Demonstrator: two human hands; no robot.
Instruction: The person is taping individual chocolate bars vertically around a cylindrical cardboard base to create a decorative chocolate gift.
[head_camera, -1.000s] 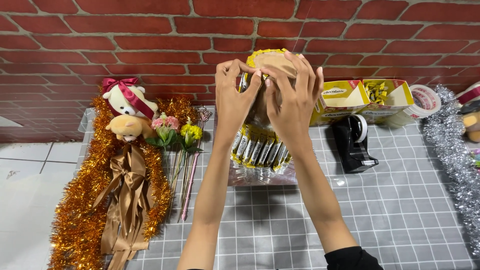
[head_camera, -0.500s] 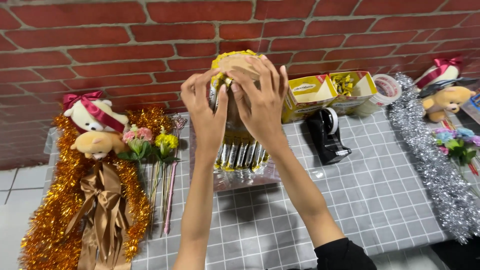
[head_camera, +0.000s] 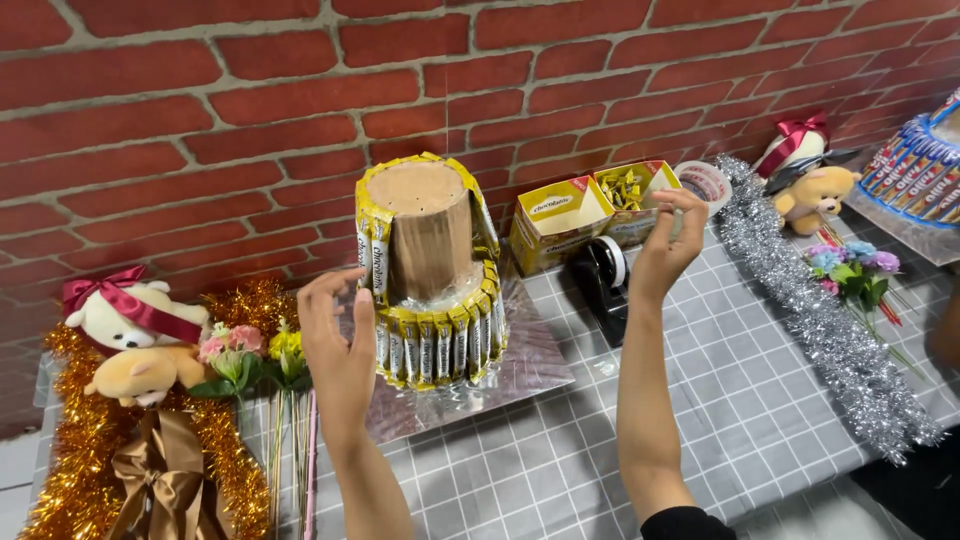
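A two-tier tower (head_camera: 432, 270) made of a brown cylinder ringed with yellow candy bars stands on a silver board (head_camera: 530, 365) at the table's middle. My left hand (head_camera: 338, 352) hovers just left of the lower tier, fingers spread, holding nothing. My right hand (head_camera: 664, 240) is raised to the right of the tower, over the black tape dispenser (head_camera: 604, 282) and near the open yellow box (head_camera: 590, 212) of candy bars, fingers loosely curled and empty.
Gold tinsel (head_camera: 90, 460), a plush toy with a red bow (head_camera: 130, 335) and artificial flowers (head_camera: 250, 360) lie at the left. Silver tinsel (head_camera: 830, 330), another plush bear (head_camera: 812, 185), flowers (head_camera: 855, 270) and a second candy tower (head_camera: 920, 170) sit at the right. A brick wall (head_camera: 200, 100) stands behind.
Both hands have come off the top of the tower and moved apart, left hand down to the left, right hand out to the right. The camera view has shifted right.
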